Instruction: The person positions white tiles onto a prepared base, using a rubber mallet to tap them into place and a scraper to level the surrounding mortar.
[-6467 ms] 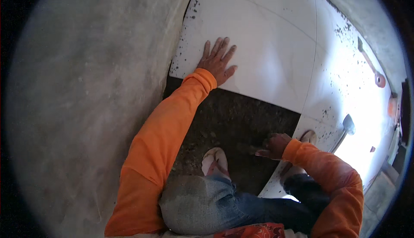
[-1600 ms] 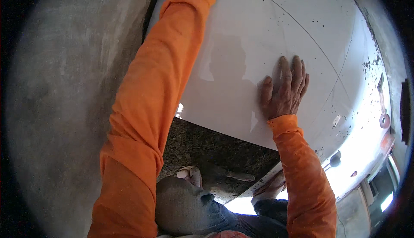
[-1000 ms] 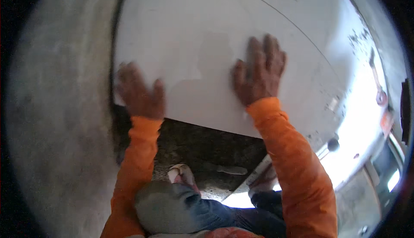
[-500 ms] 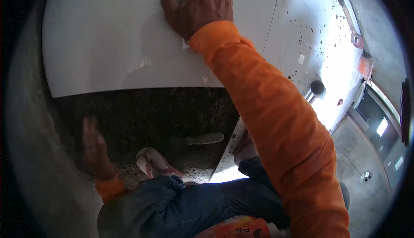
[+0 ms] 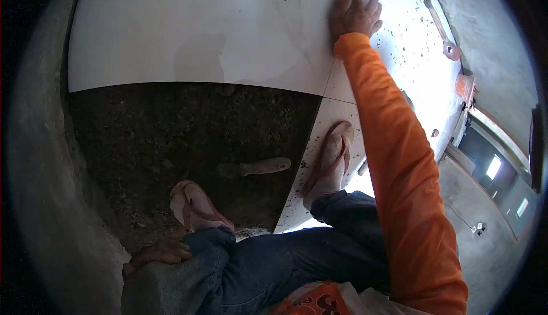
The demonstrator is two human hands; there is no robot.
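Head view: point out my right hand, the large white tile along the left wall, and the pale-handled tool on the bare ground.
Right hand (image 5: 355, 18): head view, back of the hand.
Large white tile (image 5: 148, 35): head view, its upper face.
Pale-handled tool (image 5: 265, 166): head view, its handle.

White tile (image 5: 142, 29), orange sleeve (image 5: 408, 166)

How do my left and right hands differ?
Your left hand rests on your knee; your right hand lies on the white tiles. The right hand spreads, pointing away from you; the left points rightward. An orange sleeve shows behind the right hand, none behind the left. Both are bare.
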